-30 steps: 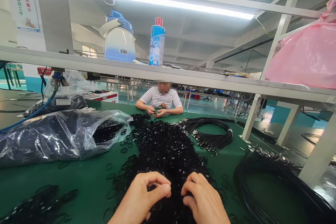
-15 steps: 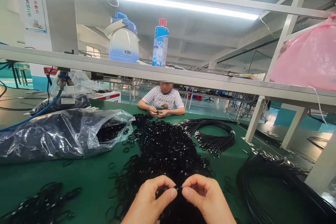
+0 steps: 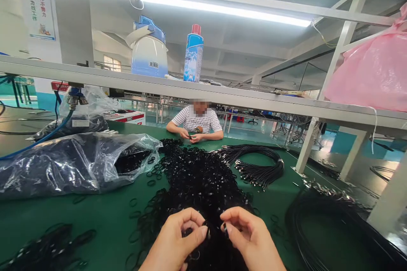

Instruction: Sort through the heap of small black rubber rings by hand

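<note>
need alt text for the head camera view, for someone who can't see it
Two bare hands, left hand and right hand, pinch small black rings at the near edge of a big pile of black rings on a green table. A clear bag of rings lies left; a person in a striped shirt sits opposite.

A green table (image 3: 95, 216) stretches away under a grey metal shelf (image 3: 222, 95) on pale posts. A long tube light (image 3: 222, 8) glows overhead. Behind lie a white ceiling, a wall poster (image 3: 40, 12) at the upper left, and a shiny teal floor (image 3: 337, 144)
</note>
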{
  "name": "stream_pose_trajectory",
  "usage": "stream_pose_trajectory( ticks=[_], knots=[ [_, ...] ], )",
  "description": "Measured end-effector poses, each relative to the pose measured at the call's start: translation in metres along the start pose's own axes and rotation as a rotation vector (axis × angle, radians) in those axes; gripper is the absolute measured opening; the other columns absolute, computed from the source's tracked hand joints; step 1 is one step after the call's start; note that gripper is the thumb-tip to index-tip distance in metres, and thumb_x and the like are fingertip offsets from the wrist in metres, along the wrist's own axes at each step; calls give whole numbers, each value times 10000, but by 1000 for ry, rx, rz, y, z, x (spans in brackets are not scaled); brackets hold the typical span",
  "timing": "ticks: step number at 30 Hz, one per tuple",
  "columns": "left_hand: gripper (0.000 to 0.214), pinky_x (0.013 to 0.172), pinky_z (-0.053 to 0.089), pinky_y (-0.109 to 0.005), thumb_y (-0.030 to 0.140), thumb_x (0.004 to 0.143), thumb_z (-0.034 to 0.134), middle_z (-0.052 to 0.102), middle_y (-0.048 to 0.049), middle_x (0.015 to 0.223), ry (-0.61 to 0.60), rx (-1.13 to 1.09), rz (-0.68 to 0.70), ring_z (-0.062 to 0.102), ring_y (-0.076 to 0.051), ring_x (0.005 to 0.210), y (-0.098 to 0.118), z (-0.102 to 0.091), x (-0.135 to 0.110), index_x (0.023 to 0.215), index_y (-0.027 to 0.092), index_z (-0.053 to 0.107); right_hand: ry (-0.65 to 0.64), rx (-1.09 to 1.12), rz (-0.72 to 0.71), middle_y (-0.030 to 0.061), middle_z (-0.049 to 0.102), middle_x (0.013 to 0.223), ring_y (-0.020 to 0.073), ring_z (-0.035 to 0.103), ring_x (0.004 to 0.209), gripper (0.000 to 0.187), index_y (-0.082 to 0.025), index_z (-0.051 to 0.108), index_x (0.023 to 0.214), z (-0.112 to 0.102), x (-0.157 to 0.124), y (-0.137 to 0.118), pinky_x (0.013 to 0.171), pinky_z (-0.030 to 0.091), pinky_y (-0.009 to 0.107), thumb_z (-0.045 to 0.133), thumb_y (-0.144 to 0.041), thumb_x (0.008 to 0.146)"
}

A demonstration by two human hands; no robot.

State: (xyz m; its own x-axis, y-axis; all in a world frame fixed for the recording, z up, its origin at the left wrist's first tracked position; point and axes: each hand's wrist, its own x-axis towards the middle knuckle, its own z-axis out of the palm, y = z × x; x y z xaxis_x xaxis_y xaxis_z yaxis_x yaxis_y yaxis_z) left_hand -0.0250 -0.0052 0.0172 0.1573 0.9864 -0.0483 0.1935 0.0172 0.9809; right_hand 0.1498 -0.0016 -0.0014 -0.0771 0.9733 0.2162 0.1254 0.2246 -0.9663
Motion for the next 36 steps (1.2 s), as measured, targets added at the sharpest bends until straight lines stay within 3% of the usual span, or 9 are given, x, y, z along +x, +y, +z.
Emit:
stream_pose_trajectory(
  ticks=[3,7,11,17,21,25,30,36],
  knots=[
    [304,251,267,-106,460,696,641,470,92,583,-6,2,3,270,-9,341,1,0,0,760,189,519,-61,42,42,12,573,691,143,530,603,274,-164,659,890,4,-2,0,522,406,235,642,-374,714],
    [282,259,288,-109,446,724,615,467,92,583,-26,22,20,285,-12,347,-1,0,0,759,189,505,-154,-98,35,11,565,675,143,513,642,229,-148,671,830,7,-4,-2,596,409,248,683,-325,685],
    [273,263,272,-108,448,748,587,449,100,569,-22,14,29,278,-7,331,-6,-3,2,748,190,497,-110,-131,62,-14,513,586,129,487,574,154,-152,634,711,8,-3,0,491,366,215,655,-301,680],
    [318,287,255,-120,486,759,562,666,-2,778,-57,-10,23,309,-1,332,-7,-8,6,776,172,517,-58,69,136,-13,500,552,127,524,503,291,-117,612,708,3,0,2,372,323,171,672,-394,645],
    [344,315,319,-145,457,791,511,665,-27,863,-91,74,17,363,-27,374,-11,-6,4,971,174,584,-87,46,165,4,534,563,119,533,505,247,-101,622,721,-1,1,-2,376,328,166,641,-343,675],
    [386,344,338,-170,402,821,466,669,13,833,-97,225,41,416,-58,379,-5,-4,-4,1173,247,494,-66,48,172,-8,522,550,112,519,498,208,-104,613,730,1,0,-2,367,323,160,628,-301,665],
    [187,508,383,-188,352,815,484,600,66,589,-3,423,172,494,-103,502,10,-1,-13,919,244,595,-13,-3,160,-22,494,535,107,497,484,234,-101,608,744,7,-1,-2,352,304,153,624,-315,650],
    [256,597,391,-197,376,836,459,631,29,622,-60,436,208,562,-121,598,3,3,-11,828,201,646,-12,-31,156,-10,504,516,129,516,490,254,-111,637,706,18,-4,-3,347,290,165,611,-351,629]
  ],
)
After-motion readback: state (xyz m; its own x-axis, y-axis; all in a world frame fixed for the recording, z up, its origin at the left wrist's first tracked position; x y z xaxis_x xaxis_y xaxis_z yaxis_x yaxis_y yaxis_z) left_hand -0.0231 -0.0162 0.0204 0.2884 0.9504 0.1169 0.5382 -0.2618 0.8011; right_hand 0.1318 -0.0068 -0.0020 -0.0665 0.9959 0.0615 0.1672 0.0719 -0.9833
